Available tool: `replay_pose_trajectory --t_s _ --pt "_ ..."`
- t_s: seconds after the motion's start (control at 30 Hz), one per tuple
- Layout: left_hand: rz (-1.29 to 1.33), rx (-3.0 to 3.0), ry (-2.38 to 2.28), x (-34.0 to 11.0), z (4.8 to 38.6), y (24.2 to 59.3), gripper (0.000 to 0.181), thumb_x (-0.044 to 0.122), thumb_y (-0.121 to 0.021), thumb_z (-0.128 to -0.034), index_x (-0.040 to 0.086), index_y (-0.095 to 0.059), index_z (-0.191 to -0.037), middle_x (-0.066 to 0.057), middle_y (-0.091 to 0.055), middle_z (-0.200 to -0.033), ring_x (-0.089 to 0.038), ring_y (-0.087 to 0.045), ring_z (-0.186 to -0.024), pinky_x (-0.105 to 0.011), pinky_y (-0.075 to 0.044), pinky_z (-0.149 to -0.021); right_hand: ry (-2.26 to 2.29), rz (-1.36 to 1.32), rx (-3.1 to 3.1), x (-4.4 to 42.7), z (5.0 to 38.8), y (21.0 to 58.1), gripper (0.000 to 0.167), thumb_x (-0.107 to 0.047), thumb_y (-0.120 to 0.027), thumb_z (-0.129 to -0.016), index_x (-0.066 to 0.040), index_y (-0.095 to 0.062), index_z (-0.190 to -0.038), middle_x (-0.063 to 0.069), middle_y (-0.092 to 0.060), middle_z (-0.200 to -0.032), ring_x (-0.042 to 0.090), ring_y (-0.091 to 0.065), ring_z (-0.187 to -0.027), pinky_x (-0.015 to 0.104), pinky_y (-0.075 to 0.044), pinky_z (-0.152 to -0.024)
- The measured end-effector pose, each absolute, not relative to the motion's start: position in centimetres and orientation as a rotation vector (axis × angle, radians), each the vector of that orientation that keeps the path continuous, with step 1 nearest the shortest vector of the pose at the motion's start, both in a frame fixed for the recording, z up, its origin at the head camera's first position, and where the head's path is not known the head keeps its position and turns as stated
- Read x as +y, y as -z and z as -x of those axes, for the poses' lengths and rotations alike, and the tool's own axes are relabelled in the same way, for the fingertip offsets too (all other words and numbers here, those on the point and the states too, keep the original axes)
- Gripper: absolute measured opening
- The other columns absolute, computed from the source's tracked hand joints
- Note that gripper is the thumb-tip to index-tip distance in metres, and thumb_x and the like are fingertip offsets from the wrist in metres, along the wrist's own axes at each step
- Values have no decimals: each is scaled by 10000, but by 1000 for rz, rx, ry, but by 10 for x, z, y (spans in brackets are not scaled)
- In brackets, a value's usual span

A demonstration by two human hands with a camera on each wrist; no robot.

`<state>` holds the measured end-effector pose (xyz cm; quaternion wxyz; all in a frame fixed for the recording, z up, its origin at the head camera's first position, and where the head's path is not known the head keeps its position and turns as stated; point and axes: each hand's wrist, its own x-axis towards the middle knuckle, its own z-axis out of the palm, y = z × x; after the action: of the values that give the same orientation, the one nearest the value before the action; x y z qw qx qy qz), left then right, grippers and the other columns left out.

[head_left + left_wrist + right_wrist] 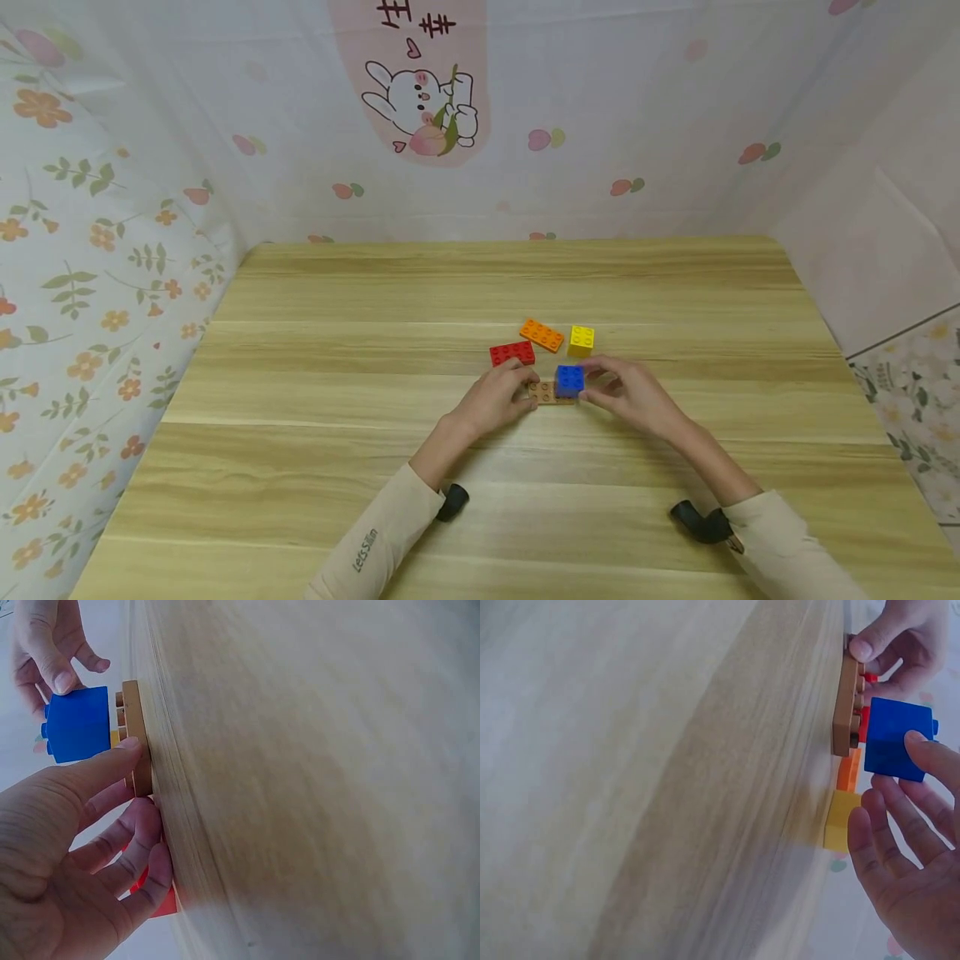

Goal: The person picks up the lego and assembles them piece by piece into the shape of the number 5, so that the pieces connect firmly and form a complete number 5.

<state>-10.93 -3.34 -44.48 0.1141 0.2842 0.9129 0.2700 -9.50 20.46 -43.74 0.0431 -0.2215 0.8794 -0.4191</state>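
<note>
A thin brown toy-brick plate point(544, 393) lies flat on the table with its studs up. At its left end, the left hand point(491, 398) pinches it between thumb and fingers. The right hand point(632, 397) holds a blue block point(570, 380), studs up, by thumb and fingertips over the plate's right end. Both wrist views show a narrow gap between the blue block point(81, 724) and the plate's studs point(856, 720). Part of the plate is hidden under the left fingers and the block.
A red brick point(512, 352) lies just beyond the left hand. Farther back are an orange plate point(542, 335) and a yellow block point(581, 340), the latter beyond the right fingers. A patterned cloth point(570, 192) hangs behind the wooden table point(360, 350).
</note>
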Motion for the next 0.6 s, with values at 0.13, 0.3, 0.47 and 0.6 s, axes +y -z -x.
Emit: replay_pose_trajectory --t_s 0.13,0.3,0.47,0.6 --pt "-828 2675 -796 -33 109 445 299 199 -704 -845 75 -648 -1112 -16 -568 -1023 -120 -506 -832 -238 -458 -753 1262 693 2683 204 94 438 332 -69 -717 -816 14 -616 -1121 127 -648 -999 239 -626 -845 275 -539 -661" --pt "-823 2672 -802 -33 109 444 299 199 -702 -846 73 -648 -1112 -18 -568 -1020 -122 -508 -832 -238 -459 -751 1193 730 2706 204 94 439 357 -80 -719 -814 6 -608 -1143 116 -642 -1021 241 -611 -878 264 -533 -666" --pt "-820 2670 -765 -33 109 442 364 212 -723 -828 80 -632 -1154 -23 -559 -1052 -130 -516 -864 -248 -464 -772 1127 759 2747 203 94 439 359 -86 -720 -813 15 -607 -1139 122 -641 -1019 245 -612 -871 289 -539 -667" --pt "-832 2692 -730 -31 107 439 511 286 -747 -801 97 -581 -1245 -22 -547 -1121 -137 -526 -955 -272 -469 -825 1076 769 2780 202 93 438 363 -101 -729 -805 17 -613 -1128 126 -645 -1023 251 -614 -877 313 -541 -677"
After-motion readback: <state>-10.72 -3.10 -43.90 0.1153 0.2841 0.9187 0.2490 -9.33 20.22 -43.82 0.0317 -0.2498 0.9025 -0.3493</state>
